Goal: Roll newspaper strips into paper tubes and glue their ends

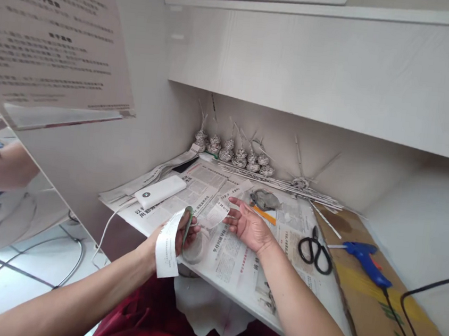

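Gripping a printed paper strip (167,248) that hangs by its wrist, the left hand (180,234) curls; across from it, the right hand (248,226) holds fingers loosely spread. A careless tug could tear it.

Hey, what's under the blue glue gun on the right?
The blue glue gun lies over brown cardboard, which shows around it with a yellow band and green printing. The patch directly beneath its body is covered, and the cardboard hides whatever is below.

White desk (243,304), newspapers (222,266) spread over it, cardboard (372,312) alongside
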{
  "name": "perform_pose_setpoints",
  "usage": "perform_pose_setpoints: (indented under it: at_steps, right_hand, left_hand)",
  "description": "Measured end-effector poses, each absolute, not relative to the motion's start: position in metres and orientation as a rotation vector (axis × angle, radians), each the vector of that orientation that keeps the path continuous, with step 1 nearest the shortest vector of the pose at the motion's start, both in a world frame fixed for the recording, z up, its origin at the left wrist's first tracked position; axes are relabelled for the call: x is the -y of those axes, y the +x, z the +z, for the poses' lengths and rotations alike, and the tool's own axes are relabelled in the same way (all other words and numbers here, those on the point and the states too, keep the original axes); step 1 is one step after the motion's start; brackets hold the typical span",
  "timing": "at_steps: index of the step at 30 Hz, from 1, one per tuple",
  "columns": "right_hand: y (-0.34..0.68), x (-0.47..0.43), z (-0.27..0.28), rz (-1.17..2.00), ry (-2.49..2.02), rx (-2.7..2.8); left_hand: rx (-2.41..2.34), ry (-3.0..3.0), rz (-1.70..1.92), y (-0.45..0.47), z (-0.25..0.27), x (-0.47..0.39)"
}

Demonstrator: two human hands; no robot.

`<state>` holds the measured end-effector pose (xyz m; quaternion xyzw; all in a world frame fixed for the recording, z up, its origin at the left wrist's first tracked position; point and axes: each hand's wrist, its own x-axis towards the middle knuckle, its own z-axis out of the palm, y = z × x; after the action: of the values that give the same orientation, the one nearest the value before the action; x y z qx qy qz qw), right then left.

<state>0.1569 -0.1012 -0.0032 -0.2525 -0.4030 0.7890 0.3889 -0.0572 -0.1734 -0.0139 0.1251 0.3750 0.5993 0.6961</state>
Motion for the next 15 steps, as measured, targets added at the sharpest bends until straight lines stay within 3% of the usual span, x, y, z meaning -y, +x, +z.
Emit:
perform_pose_setpoints:
  at_steps: [7,15]
  right_hand:
    - [0.150,0.109,-0.003,2.060,-0.556,1.150]
    - [0.160,0.087,-0.013,1.784,-0.725,0.856]
  left_hand:
    - [-0.723,0.470,1.071,-0.060,-0.022,0.198]
    - [-0.616,0.719,0.733,-0.102,-0.070,0.245]
